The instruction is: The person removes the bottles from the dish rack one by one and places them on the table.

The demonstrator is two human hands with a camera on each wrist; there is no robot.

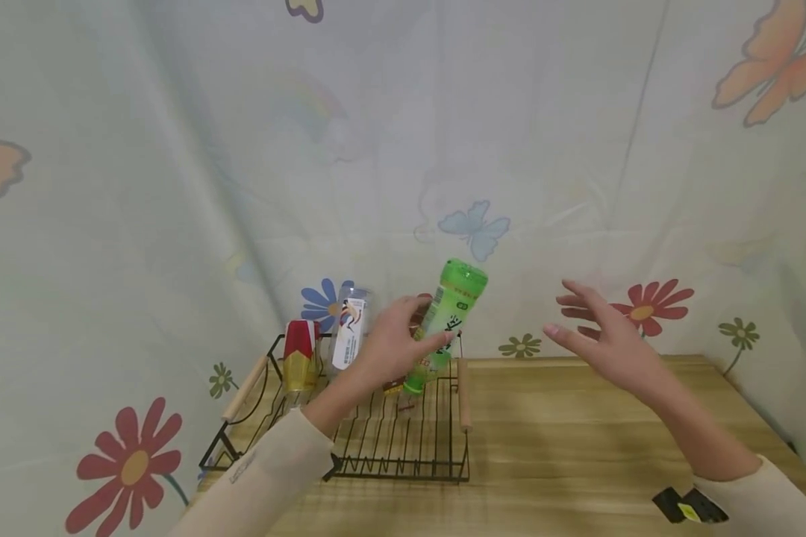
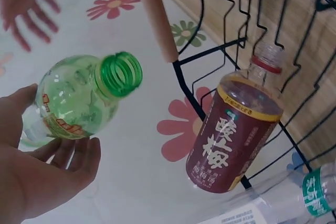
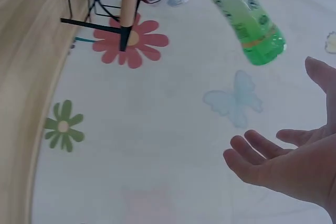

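Note:
My left hand (image 1: pixel 389 339) grips a green plastic bottle (image 1: pixel 458 302), tilted bottom-up above the right side of a black wire rack (image 1: pixel 464 447). In the left wrist view its green threaded neck (image 2: pixel 122 74) shows an uncapped mouth. To the right of the bottle, my right hand (image 1: pixel 607 339) hangs in the air, fingers spread and holding nothing. Inside the rack, a dark red labelled bottle (image 2: pixel 231 137) appears in the left wrist view; my left hand mostly hides it in the head view. Left of it are a clear bottle (image 1: pixel 351 328) and a red-and-gold container (image 1: pixel 300 354).
The rack has wooden handles (image 1: pixel 465 395) on its left and right sides. It stands on a wood-grain table (image 1: pixel 578 447), which extends to the right. Behind hangs a pale curtain (image 1: pixel 544 149) printed with flowers and butterflies.

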